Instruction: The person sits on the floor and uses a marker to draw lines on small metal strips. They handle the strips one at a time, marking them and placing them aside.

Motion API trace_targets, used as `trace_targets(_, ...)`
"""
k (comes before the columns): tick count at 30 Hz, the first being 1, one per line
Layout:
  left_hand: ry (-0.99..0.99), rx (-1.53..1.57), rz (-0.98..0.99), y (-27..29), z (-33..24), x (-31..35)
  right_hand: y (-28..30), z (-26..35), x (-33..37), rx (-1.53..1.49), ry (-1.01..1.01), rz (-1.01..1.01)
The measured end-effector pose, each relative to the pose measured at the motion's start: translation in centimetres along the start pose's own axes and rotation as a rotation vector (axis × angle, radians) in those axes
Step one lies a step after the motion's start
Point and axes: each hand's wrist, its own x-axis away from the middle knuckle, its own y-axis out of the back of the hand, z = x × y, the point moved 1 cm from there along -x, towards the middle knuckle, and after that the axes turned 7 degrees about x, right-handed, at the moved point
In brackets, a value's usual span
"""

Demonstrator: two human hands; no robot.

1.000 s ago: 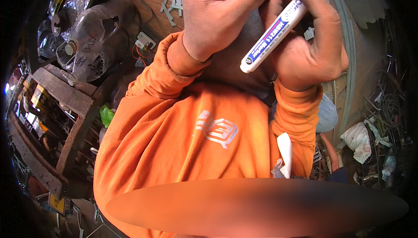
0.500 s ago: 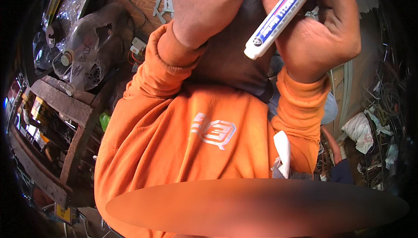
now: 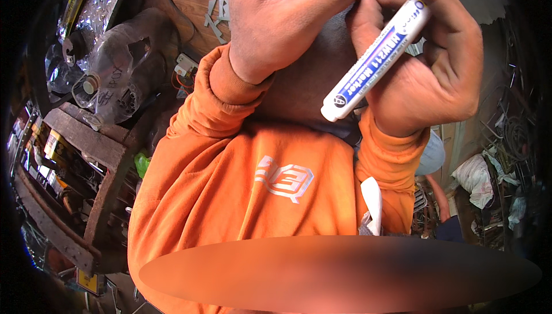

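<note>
**One marker, two hands**

The marker pen point(image 3: 380, 49) is white with a blue band, long and round, tilted with its flat end low. There is one marker. The right hand point(image 3: 428, 66) is curled shut around it. The left hand point(image 3: 282, 18), just left of the marker, is closed on the top of a dark grey cloth point(image 3: 313, 78), which hangs behind the marker. Below the marker is one orange sweatshirt point(image 3: 230, 199). Far left of the marker lie two clear plastic bottles point(image 3: 123, 72) on a rusty rack point(image 3: 86, 153).

Both hands are raised close together, left hand point(image 3: 276, 20) curled, right hand point(image 3: 428, 66) in a closed grip.
</note>
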Motion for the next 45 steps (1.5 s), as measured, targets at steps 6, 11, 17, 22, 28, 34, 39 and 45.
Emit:
trace_targets(6,-0.049,0.104,0.027,0.03,0.47,-0.14,-0.65,-0.16,0.37,-0.027,0.040,-0.059)
trace_targets(11,-0.059,0.162,0.053,0.07,0.47,-0.11,-0.62,0.04,0.53,-0.101,-0.057,-0.072)
trace_targets(17,-0.011,0.153,0.012,0.01,0.61,-0.08,-0.65,-0.16,0.41,-0.084,-0.027,-0.031)
trace_targets(22,-0.083,0.199,0.061,0.14,0.60,-0.21,-0.53,-0.22,0.50,-0.097,-0.060,-0.024)
trace_targets(28,-0.084,0.227,0.040,0.05,0.66,-0.21,-0.94,-0.26,0.44,-0.183,-0.074,-0.082)
trace_targets(34,-0.071,0.195,0.014,-0.09,0.72,-0.09,-0.01,-0.01,-0.05,0.030,0.020,0.032)
trace_targets(39,-0.058,0.218,-0.001,-0.16,0.74,0.02,-0.37,0.05,0.37,-0.012,-0.039,-0.026)
trace_targets(45,-0.081,0.178,0.006,-0.02,0.67,0.02,-0.49,-0.04,0.38,-0.020,-0.007,-0.035)
